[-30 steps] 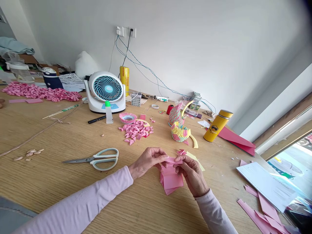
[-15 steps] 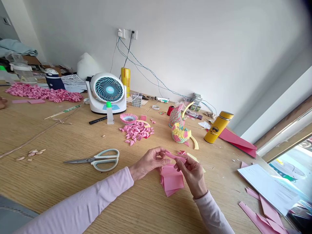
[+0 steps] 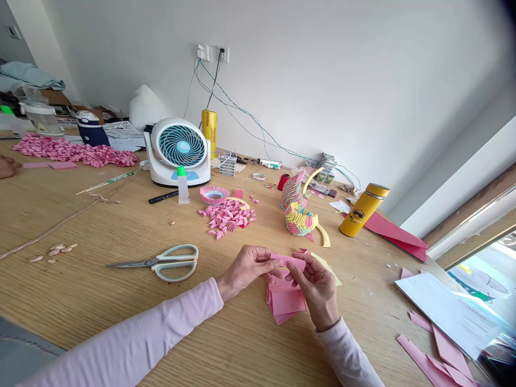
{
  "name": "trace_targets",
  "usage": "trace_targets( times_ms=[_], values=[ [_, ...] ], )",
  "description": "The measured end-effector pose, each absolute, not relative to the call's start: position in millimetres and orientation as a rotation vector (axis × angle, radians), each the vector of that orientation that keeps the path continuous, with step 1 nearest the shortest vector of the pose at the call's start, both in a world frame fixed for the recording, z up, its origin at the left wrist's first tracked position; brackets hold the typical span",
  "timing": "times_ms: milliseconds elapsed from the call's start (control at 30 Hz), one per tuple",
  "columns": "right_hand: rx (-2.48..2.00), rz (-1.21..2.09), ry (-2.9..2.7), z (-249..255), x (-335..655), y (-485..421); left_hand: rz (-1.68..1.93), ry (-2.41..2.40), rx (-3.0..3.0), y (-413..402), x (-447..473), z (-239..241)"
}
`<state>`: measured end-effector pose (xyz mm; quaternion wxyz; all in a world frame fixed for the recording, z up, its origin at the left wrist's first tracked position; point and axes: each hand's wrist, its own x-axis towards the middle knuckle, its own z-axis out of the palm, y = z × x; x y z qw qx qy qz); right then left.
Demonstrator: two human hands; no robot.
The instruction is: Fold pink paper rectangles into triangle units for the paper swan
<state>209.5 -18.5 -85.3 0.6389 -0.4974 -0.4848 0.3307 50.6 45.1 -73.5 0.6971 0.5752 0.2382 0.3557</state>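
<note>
Between my two hands is a small strip of pink paper (image 3: 293, 262), held up above the table. My left hand (image 3: 255, 267) pinches its left end between thumb and fingers. At the other end, my right hand (image 3: 315, 280) grips it the same way. Just beneath lies a loose stack of pink paper pieces (image 3: 285, 302), partly covered by my hands. Behind my right hand, some pale yellow paper (image 3: 327, 269) shows. Scissors (image 3: 169, 263) with white handles lie to the left of my left hand, blades pointing left.
Beyond my hands are a heap of folded pink paper pieces (image 3: 230, 216), a yellow-and-pink folded-paper model (image 3: 299, 220) and a tilted yellow bottle (image 3: 364, 210). A white fan (image 3: 180, 148) and glue bottle (image 3: 183, 188) stand farther back. Another person's hand (image 3: 8, 167) rests at far left.
The pink strip has tilted so that more of its flat face shows. My right hand's fingers have shifted along its far edge, and the view has moved slightly.
</note>
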Motion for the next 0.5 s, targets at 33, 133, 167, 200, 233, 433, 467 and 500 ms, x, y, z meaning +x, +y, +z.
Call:
trace_targets(
  times_ms=[33, 133, 167, 200, 233, 433, 467, 500],
  values=[
    [-1.124, 0.757, -1.095, -85.8, 209.3, -18.3, 0.792, 0.531, 1.289, 45.0, 50.6, -73.8],
    [-1.111, 0.768, -1.058, -85.8, 208.2, -18.0, 0.792, 0.509, 1.316, 44.9, 50.3, -74.5],
    [-1.109, 0.774, -1.047, -85.5, 207.9, -18.0, 0.795, 0.498, 1.327, 45.0, 50.3, -74.8],
    [-1.109, 0.781, -1.037, -85.0, 207.5, -18.2, 0.800, 0.490, 1.337, 45.1, 50.4, -75.1],
    [-1.109, 0.787, -1.030, -84.5, 207.2, -18.5, 0.807, 0.486, 1.344, 45.2, 50.5, -75.5],
    [-1.093, 0.800, -1.020, -80.9, 205.0, -20.2, 0.826, 0.504, 1.363, 45.1, 51.6, -77.1],
    [-1.091, 0.802, -1.021, -80.4, 204.6, -20.5, 0.829, 0.507, 1.367, 44.8, 51.7, -76.7],
    [-1.090, 0.803, -1.023, -79.9, 204.2, -20.7, 0.834, 0.511, 1.373, 44.5, 51.6, -75.9]
  ],
)
